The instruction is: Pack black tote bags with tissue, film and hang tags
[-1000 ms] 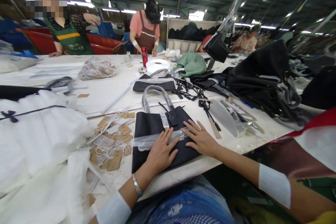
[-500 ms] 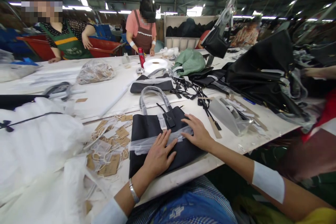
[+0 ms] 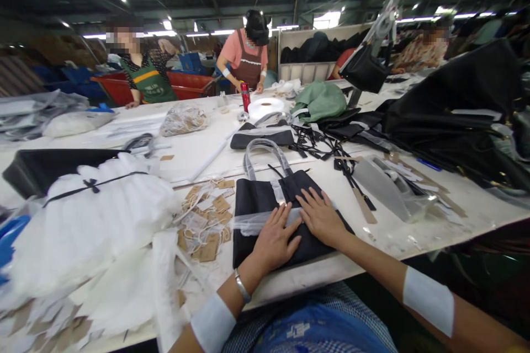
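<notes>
A black handbag [image 3: 247,197] lies flat on the white table at its front edge, its handles [image 3: 265,143] wrapped in clear plastic and pointing away from me. A translucent plastic strip [image 3: 248,223] crosses its middle. My left hand [image 3: 277,237] rests flat on the strip and the bag, fingers stretched out. Spread over the bag's right half is my right hand [image 3: 321,215], covering that end of the strip. Both hands are open, pressing on the surface without gripping. Left of the bag are brown paper tags with white strings [image 3: 209,245].
White cloth bundles tied with black cord [image 3: 107,215] fill the left. A grey tape dispenser [image 3: 385,187] and black straps [image 3: 318,140] lie to the right. Black bags [image 3: 455,116] are heaped beyond. Two co-workers stand across the table, near a red bottle [image 3: 245,97] and a white roll [image 3: 266,106].
My view has swung left, so everything sits further right. My right hand has flattened onto the bag, nearer my left hand. The co-worker in the green apron has raised an arm.
</notes>
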{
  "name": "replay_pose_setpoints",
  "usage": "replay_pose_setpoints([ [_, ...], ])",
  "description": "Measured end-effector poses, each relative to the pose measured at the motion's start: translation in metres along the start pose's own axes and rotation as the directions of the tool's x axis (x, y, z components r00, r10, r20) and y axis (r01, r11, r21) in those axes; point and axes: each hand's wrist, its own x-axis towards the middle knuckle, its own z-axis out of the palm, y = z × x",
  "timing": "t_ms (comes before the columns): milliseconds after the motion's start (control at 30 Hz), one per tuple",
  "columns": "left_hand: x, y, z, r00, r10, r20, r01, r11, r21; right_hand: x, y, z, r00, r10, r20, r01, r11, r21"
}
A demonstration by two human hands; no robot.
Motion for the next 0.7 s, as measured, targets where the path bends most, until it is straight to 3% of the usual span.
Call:
replay_pose_setpoints([
  [200,-0.006,0.007,-0.018,1.0,-0.021,-0.009,0.022,0.996,0.088,-0.001,0.008,0.014,0.996,-0.046,0.081,0.048,0.998,-0.027],
  [400,-0.039,-0.002,-0.02,0.975,-0.203,-0.095,0.219,0.949,0.228,-0.001,0.019,0.009,0.999,-0.032,0.039,0.033,0.999,-0.002],
  [533,-0.049,-0.008,-0.014,0.976,-0.203,-0.078,0.216,0.944,0.248,-0.007,0.039,0.015,0.999,0.024,0.037,-0.026,0.999,0.035],
  [700,-0.04,-0.002,-0.026,0.973,-0.22,-0.066,0.23,0.937,0.262,-0.007,0.053,0.003,0.984,0.174,-0.023,-0.169,0.976,0.14],
])
